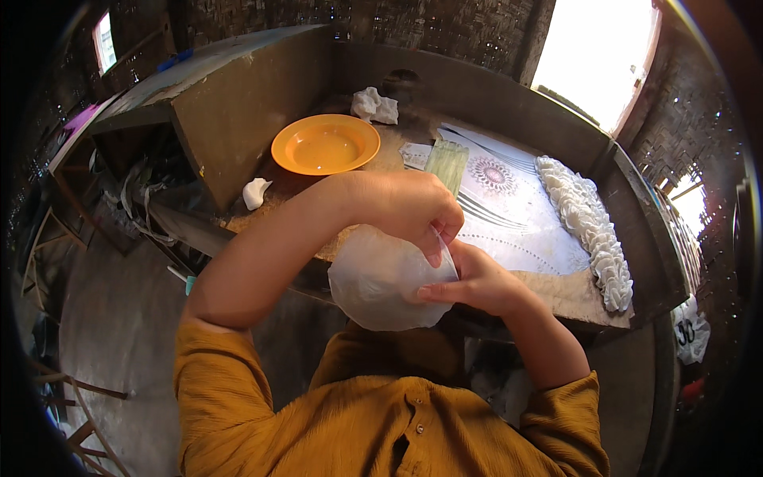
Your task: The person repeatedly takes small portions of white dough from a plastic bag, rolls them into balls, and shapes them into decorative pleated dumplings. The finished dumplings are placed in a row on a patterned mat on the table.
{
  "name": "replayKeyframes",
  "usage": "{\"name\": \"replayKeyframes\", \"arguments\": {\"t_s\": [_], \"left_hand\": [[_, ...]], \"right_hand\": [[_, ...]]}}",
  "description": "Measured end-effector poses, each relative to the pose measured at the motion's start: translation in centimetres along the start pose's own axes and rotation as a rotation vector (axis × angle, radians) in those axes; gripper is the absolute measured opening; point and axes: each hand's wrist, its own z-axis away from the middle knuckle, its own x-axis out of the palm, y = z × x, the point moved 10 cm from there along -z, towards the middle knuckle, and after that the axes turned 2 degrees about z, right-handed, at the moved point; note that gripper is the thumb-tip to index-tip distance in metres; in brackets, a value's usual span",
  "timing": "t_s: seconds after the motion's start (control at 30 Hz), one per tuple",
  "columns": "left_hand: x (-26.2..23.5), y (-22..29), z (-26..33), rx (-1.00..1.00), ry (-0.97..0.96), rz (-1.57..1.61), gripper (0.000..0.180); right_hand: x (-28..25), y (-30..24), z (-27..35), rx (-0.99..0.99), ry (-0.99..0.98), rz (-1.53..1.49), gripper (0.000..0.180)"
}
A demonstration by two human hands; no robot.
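The translucent bag (373, 278) hangs in front of the near edge of the surface (556, 292), down and to the left of both hands. Its rounded bulk swells toward the left, and its long axis slants up and right to a pinched rim, where the hands almost meet. The left hand (417, 211) reaches across from above and grips that rim between thumb and curled fingers; the right hand (481, 278) grasps the bag's right side, thumb flat on the film, the other fingers behind it. Both are about equally near the rim, the left above, the right below.

The bag's film is thin, milky and lightly creased; what it holds cannot be made out. The surface is worn brown wood with raised walls. Near its left edge sits a small white piece (255, 193), smooth and crumpled. Beyond it is a glossy orange plate (288, 155), round and wide-rimmed, with a lumpy white wad (373, 106) close to the far edge. A pale patterned sheet (509, 207) covers the right half, a flat greenish strip (447, 163) along its left border. Toward the right edge runs a row of frilled, overlapping white pieces (584, 226).
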Motion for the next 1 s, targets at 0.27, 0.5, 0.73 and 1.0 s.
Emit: {"name": "replayKeyframes", "arguments": {"t_s": [0.27,0.5,0.73,1.0], "left_hand": [[-0.3,0.7,0.1,0.075,-0.007,0.007,0.018],[-6.5,-6.6,9.8,0.023,0.960,0.829,0.079],[3.2,-9.0,11.0,-0.115,0.975,0.978,0.082],[1.4,-5.6,12.3,-0.272,1.269,0.389,0.032]], "right_hand": [[1.5,0.7,0.4,0.130,-0.009,-0.005,0.053],[-1.6,1.3,2.2,0.190,0.198,-0.235,0.039],[-2.6,2.3,1.7,0.193,0.237,-0.252,0.036],[-2.1,2.3,2.3,0.143,0.240,-0.249,0.038]]}}
